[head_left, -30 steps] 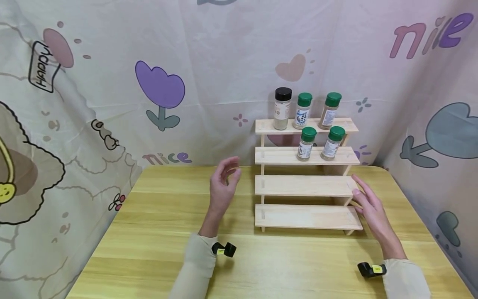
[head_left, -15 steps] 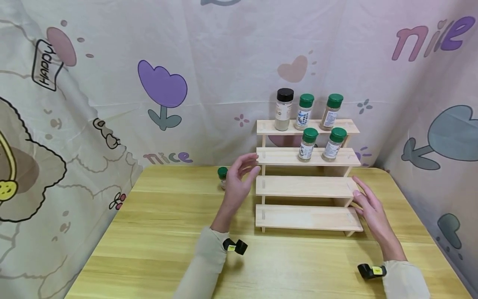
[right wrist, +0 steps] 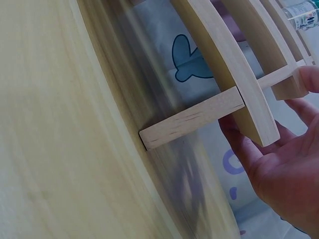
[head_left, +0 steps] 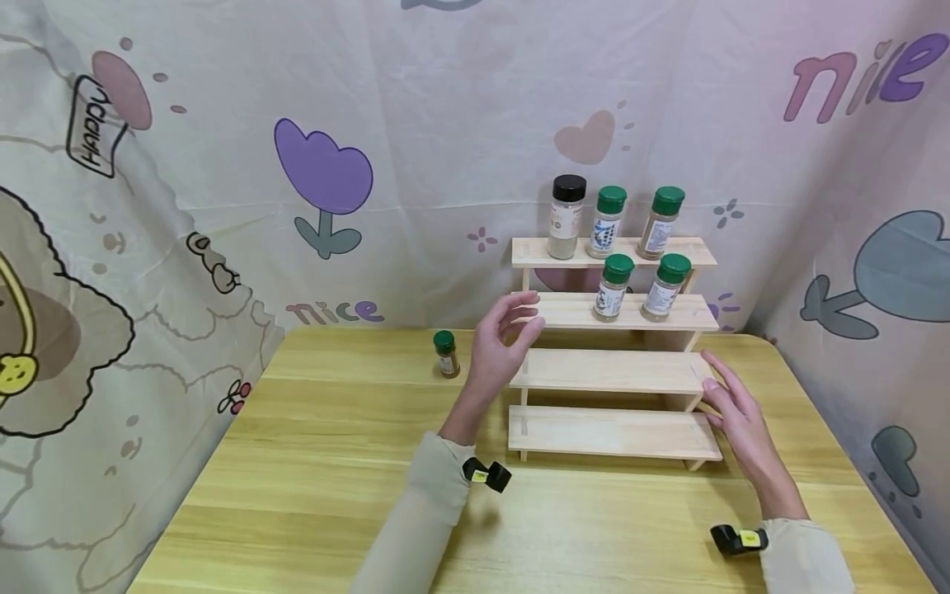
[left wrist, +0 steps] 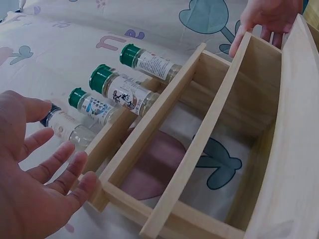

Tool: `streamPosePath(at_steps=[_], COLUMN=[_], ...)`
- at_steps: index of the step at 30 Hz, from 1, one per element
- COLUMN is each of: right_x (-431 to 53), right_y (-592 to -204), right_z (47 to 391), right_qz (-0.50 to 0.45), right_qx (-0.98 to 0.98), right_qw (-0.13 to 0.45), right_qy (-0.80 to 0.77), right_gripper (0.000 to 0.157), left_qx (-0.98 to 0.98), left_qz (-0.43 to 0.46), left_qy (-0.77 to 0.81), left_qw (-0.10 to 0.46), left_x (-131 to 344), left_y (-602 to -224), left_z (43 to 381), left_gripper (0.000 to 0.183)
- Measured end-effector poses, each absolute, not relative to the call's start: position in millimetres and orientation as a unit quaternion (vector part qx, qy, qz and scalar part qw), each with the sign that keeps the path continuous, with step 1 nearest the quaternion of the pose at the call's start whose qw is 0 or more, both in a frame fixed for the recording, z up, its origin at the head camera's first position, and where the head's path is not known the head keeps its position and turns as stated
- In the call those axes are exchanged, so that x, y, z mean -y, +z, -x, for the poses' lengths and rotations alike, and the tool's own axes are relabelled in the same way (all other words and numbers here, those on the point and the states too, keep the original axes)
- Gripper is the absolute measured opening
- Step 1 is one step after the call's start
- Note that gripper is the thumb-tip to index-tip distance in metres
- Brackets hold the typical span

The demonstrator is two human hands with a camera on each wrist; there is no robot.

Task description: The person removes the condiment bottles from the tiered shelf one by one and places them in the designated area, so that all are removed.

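A four-tier wooden display rack point(head_left: 594, 370) stands on the table. My left hand point(head_left: 499, 351) hovers at the left end of its second tier from the top, fingers loosely bent with nothing between them. In the left wrist view its fingertips point(left wrist: 85, 185) overlap the rack's end. My right hand point(head_left: 742, 421) touches the rack's right end around the lower two tiers, fingers spread and fairly straight. The top tier carries a black-capped spice jar point(head_left: 566, 219) and two green-capped ones. Two more green-capped spice jars, left point(head_left: 610, 289) and right point(head_left: 665, 289), stand one tier below.
Another small green-capped spice jar point(head_left: 447, 355) stands on the wooden table point(head_left: 312, 462), left of the rack. A printed cloth point(head_left: 445, 148) hangs behind and along both sides. Black wrist cameras sit on both cuffs.
My left hand has moved right, from beside the rack to its left end, uncovering the small green-capped jar on the table. My right hand and the jars on the rack have stayed put.
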State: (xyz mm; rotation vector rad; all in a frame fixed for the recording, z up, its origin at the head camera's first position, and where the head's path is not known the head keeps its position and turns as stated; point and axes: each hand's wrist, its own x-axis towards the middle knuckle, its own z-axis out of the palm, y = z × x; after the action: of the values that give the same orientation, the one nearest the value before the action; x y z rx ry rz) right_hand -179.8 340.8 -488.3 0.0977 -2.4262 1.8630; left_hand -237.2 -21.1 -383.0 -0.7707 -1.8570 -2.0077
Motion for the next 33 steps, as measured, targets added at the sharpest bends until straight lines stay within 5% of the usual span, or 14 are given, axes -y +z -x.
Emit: streamPosePath(at_steps=[33], right_x=[-338], right_y=[-491], right_z=[177], right_qz=[-0.037], right_qx=[0.772], right_qw=[0.054], right_qy=[0.632], right_gripper=[0.056], left_qx=[0.680], left_qz=[0.274], left_qy=[-0.671], left_qw=[0.110], left_x=[-29], left_y=[-366], left_z=[269], left_gripper=[0.039])
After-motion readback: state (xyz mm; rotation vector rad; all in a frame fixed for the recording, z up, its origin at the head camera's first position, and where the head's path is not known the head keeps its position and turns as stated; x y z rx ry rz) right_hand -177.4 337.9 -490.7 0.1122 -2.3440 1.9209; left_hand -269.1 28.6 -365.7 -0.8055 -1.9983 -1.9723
